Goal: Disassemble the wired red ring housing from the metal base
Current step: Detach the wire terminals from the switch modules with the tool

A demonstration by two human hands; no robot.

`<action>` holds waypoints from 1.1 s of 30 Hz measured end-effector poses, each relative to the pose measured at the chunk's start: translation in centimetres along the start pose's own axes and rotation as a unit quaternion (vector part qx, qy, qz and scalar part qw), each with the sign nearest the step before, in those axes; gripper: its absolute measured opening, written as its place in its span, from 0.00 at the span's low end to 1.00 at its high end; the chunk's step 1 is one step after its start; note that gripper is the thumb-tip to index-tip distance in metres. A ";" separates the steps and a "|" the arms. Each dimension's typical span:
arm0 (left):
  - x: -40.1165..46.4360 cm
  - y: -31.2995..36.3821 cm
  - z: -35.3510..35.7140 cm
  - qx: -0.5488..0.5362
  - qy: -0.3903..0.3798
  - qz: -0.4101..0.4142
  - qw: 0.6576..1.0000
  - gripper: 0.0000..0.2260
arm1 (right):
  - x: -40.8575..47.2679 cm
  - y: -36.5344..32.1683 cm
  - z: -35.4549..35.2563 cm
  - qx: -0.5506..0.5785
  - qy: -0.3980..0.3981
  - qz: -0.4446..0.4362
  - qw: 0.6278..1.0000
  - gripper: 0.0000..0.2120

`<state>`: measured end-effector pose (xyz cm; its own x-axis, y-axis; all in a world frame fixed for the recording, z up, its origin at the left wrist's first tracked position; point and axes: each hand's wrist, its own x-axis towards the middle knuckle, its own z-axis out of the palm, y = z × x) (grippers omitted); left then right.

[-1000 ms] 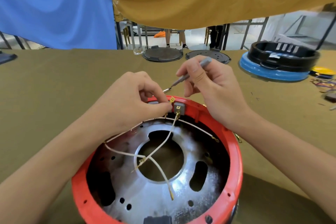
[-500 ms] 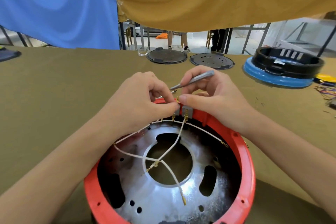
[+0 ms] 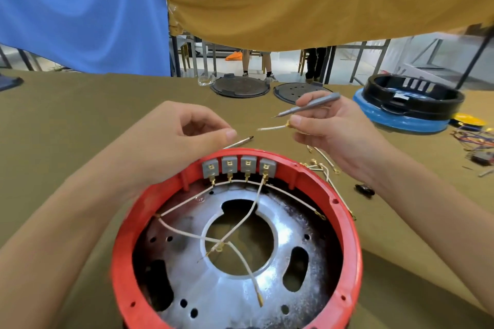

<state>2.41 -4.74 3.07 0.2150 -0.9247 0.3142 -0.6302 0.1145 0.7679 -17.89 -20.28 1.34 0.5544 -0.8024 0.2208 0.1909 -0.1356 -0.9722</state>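
The red ring housing sits around a silver metal base in the lower middle. Several grey terminal blocks line its far inner wall, with white wires running across the base. My left hand hovers just behind the far rim, fingers curled, holding nothing. My right hand is raised to the right of it, holding a grey screwdriver and pinching a short white wire piece with a brass lug.
A second screwdriver lies on the olive cloth behind the rim. Loose wire pieces lie right of the housing. Two dark round lids and a black-and-blue housing stand at the back. Coloured wires lie at far right.
Both hands have lifted off the terminal blocks. My right hand pulled away to the right with a short wire piece, leaving the blocks uncovered. My left hand drew back.
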 end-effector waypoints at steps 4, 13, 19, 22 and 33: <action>0.5 -1.8 0.3 0.118 -0.036 -0.027 0.992 0.09 | 1.6 0.7 -3.1 -0.013 0.023 0.072 0.997 0.13; 1.1 -2.4 0.7 0.079 -0.130 -0.020 0.988 0.07 | 2.1 2.0 -6.6 -0.217 -0.054 0.100 0.970 0.12; 2.2 -1.8 0.6 0.092 -0.162 -0.038 0.982 0.05 | 1.9 1.7 -6.7 -0.471 -0.163 0.028 0.867 0.12; 3.3 -1.1 0.2 0.123 -0.204 -0.053 0.970 0.04 | 2.0 2.0 -6.8 -0.535 -0.141 0.002 0.833 0.12; 3.2 -2.2 1.7 0.125 -0.192 0.005 0.973 0.05 | 1.5 1.1 -6.0 -0.192 -0.073 0.004 0.979 0.07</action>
<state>3.18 -8.57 1.41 -0.0573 -0.9970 0.0522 -0.8026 0.0771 0.5915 -21.69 -25.14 0.14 0.6693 -0.7169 0.1954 -0.1171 -0.3614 -0.9250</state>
